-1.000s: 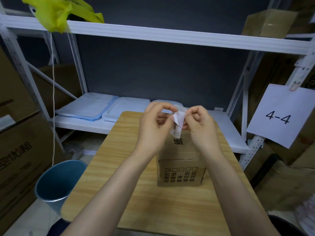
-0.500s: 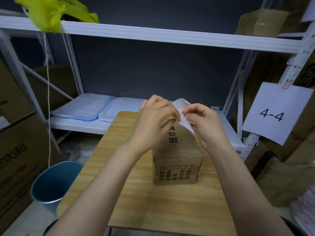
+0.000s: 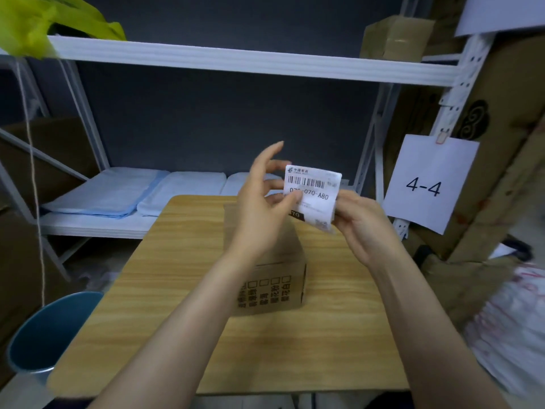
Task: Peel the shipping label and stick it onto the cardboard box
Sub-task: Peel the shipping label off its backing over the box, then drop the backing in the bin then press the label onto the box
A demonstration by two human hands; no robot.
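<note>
A white shipping label (image 3: pixel 313 193) with a barcode and black print is held up in the air, printed side toward me, above the small cardboard box (image 3: pixel 272 278). My left hand (image 3: pixel 262 199) pinches the label's left edge with thumb and finger, the other fingers spread upward. My right hand (image 3: pixel 358 224) grips its right and lower edge. The box stands on the wooden table (image 3: pixel 182 276) under my hands, its top partly hidden by my left wrist. Black characters and checkboxes are printed on its near side.
A white metal shelf rack (image 3: pixel 236 59) stands behind the table, with folded blue-white pads (image 3: pixel 118 190) on the lower shelf. A blue bin (image 3: pixel 44 335) sits at lower left. A paper sign "4-4" (image 3: pixel 424 184) hangs at right, among large cardboard boxes.
The label went from curled between my fingertips to spread out flat facing me. My hands moved apart and slightly up; my left fingers opened upward.
</note>
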